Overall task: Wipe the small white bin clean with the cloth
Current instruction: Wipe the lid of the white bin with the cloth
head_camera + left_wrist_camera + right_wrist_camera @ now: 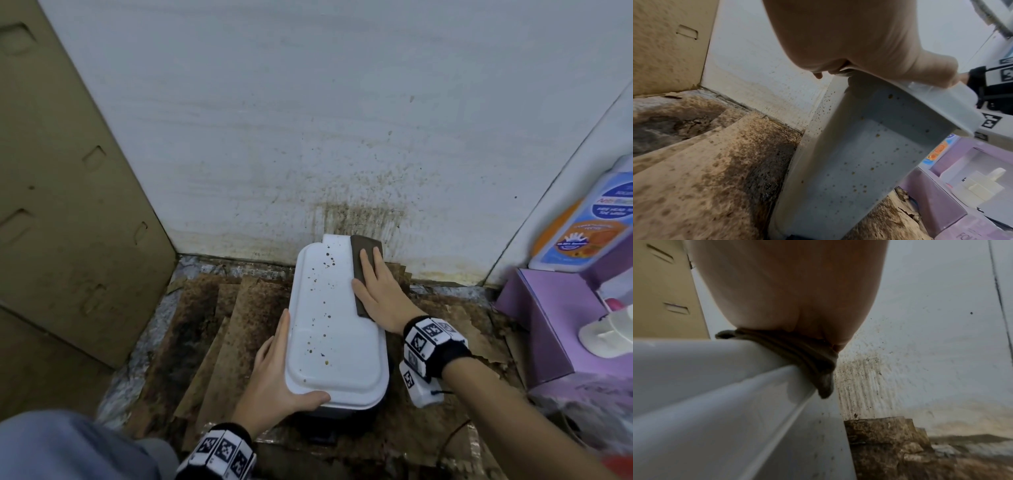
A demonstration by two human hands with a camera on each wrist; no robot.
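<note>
Denim knee (68, 445) fills the lower left corner of the head view. Cardboard (68, 205) leans up the left side. Near the lower centre, the left hand (274, 377) grips the bin (335, 329) at its near left corner, fingers along the side and thumb curled over the lid's edge. That speckled white bin stands mid-frame on stained cardboard sheets (219, 329) against the spattered wall (342, 120). Right of centre, the right hand (380, 291) lies flat, fingers straight, pressing the dark folded cloth (363, 260) onto the lid's right edge. A purple box (534, 318) sits at far right.
</note>
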